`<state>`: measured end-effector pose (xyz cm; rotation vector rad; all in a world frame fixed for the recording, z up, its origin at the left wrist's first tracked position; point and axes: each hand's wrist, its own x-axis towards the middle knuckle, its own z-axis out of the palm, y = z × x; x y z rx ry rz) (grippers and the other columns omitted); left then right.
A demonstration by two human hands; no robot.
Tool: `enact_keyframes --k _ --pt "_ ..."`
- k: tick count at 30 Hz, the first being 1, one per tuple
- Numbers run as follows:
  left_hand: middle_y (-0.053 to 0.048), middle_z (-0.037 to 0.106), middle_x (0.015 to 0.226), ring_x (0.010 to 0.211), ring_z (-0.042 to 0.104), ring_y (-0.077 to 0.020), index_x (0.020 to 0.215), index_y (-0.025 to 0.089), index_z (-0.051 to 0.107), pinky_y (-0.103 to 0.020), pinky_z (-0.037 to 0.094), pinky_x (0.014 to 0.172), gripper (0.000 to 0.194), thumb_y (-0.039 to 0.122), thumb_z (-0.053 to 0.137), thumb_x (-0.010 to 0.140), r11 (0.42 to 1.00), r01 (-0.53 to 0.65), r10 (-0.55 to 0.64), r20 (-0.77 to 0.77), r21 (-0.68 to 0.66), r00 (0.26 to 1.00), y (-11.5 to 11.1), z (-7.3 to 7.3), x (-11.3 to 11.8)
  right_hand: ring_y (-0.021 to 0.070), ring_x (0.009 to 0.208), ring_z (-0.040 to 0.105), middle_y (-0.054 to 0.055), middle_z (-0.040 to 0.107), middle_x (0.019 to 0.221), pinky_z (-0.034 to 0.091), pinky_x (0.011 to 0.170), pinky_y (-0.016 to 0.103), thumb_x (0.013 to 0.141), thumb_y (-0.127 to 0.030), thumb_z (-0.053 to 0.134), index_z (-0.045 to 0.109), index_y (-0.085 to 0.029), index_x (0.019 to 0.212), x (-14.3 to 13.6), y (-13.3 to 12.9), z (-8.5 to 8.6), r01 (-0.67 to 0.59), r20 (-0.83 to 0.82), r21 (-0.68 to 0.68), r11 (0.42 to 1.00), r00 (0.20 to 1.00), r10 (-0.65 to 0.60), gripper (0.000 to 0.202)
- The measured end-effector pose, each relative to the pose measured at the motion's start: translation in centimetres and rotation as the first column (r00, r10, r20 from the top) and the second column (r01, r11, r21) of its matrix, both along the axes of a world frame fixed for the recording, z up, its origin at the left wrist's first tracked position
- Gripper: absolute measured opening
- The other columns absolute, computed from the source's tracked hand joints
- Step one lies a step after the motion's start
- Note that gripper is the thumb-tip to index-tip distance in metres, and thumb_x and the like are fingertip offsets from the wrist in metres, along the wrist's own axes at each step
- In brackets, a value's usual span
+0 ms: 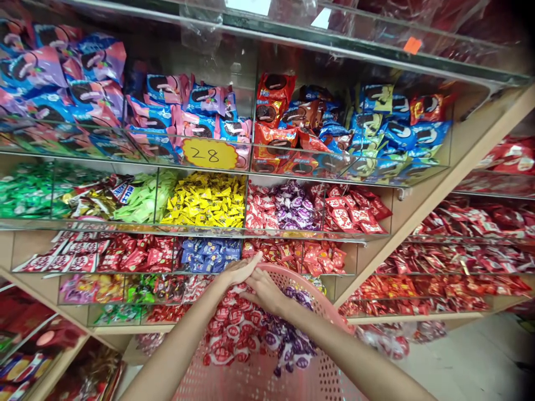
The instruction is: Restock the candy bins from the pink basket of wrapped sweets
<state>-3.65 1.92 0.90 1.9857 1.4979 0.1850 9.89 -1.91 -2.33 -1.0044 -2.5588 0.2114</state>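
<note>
Both my hands meet over the upper part of a pink perforated plastic basket (334,362). My left hand (240,271) has its fingers stretched forward, palm turned inward. Against it lies my right hand (267,291), its fingers extended and overlapping the left fingertips. No candy is plainly gripped by either hand; the space under the palms is partly hidden. Below them, red-and-white wrapped candies (234,334) are heaped in the basket. Purple-and-white wrapped candies (295,348) lie to their right, under my right wrist.
Tiered shelves with clear dividers rise ahead. Yellow-wrapped candies (204,200), purple candies (295,205) and blue packets (211,254) fill compartments. Cookie packets (200,106) are above, with a yellow price tag (210,153). A wooden panel (388,245) slants at right.
</note>
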Motion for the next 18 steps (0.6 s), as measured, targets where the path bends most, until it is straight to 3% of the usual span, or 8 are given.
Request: enact_keyframes --k 10,15,18 --pt "-0.002 0.062 0.108 0.105 0.052 -0.0221 0.099 0.023 0.062 -0.030 0.035 0.089 0.077 0.067 0.004 0.076 1.000 0.012 -0.012 -0.023 0.014 1.000 0.3 -0.5 0.0 0.0233 0.114 0.039 0.012 0.050 0.121 0.035 0.091 0.040 0.079 -0.035 0.053 0.047 -0.015 0.117 -1.6 0.3 -2.0 0.064 -0.030 -0.042 0.997 0.997 -0.065 0.043" --pt "-0.002 0.060 0.111 0.109 0.049 -0.0218 0.104 0.024 0.060 -0.030 0.033 0.091 0.078 0.066 0.001 0.076 0.999 0.039 -0.039 -0.038 0.016 0.999 0.2 -0.4 0.0 0.0226 0.112 0.039 0.012 0.045 0.125 0.035 0.090 0.038 0.081 -0.036 0.050 0.040 -0.017 0.123 -0.3 -0.1 -1.2 0.074 -0.075 0.003 0.997 0.994 -0.074 0.047" --pt "-0.003 0.056 0.118 0.111 0.047 -0.0230 0.109 0.024 0.057 -0.034 0.032 0.093 0.079 0.067 0.000 0.075 0.998 0.050 -0.049 -0.046 0.024 0.998 0.2 -0.1 0.0 0.0215 0.106 0.043 0.010 0.049 0.118 0.036 0.087 0.037 0.082 -0.033 0.048 0.044 -0.019 0.117 1.0 -0.4 -0.2 0.068 -0.087 0.037 0.997 0.994 -0.065 0.038"
